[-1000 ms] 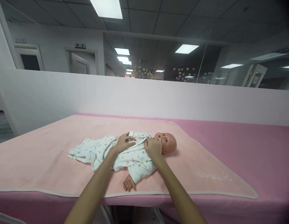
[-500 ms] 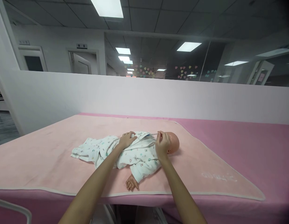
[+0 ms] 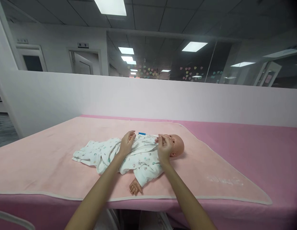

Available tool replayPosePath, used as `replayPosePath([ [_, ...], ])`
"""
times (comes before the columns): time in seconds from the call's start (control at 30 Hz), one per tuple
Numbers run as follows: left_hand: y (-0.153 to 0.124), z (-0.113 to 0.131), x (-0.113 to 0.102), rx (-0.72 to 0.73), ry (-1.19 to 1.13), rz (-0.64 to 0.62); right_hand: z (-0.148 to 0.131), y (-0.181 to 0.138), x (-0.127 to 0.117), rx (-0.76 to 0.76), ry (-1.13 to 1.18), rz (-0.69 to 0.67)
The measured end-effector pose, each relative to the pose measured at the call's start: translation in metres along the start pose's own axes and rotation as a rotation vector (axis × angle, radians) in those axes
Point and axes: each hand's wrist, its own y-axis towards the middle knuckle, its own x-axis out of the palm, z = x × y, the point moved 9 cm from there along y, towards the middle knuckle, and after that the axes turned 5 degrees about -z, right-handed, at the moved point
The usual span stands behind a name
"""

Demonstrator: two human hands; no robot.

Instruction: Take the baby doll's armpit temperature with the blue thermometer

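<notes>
A baby doll [image 3: 177,145] lies on its back, head to the right, dressed in a white patterned gown [image 3: 147,159]. My right hand [image 3: 164,149] is closed in a pinch beside the doll's face and upper chest. From its fingertips a thin white stick with a blue end [image 3: 142,133], like a thermometer, points left over the chest. My left hand [image 3: 126,143] is at the doll's belly, its fingers loosely curved and apart, just short of the blue end. Nothing shows in it. One doll hand [image 3: 135,187] sticks out of the near sleeve.
Under the doll is a peach blanket [image 3: 47,159] with a pale border, on a pink-covered table [image 3: 270,153]. A low white partition [image 3: 148,99] stands behind the table. At the lower left is a white curved rail [image 3: 14,218].
The thin stick has come out from the gown's chest, its blue end now exposed. My left hand has shifted slightly left and up off the cloth; my right hand has moved slightly left.
</notes>
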Motion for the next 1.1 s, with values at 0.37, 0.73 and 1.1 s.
replayPosePath([
  [0.37, -0.015, 0.005, -0.020, -0.097, 0.052, 0.134, 0.039, -0.014, 0.032, 0.352, 0.347, -0.206],
  [0.73, -0.016, -0.001, -0.025, -0.137, -0.022, 0.193, 0.043, -0.017, 0.039, 0.457, 0.432, -0.299],
  [1.1, -0.016, -0.001, -0.023, -0.144, -0.041, 0.153, 0.044, -0.020, 0.041, 0.492, 0.475, -0.309],
])
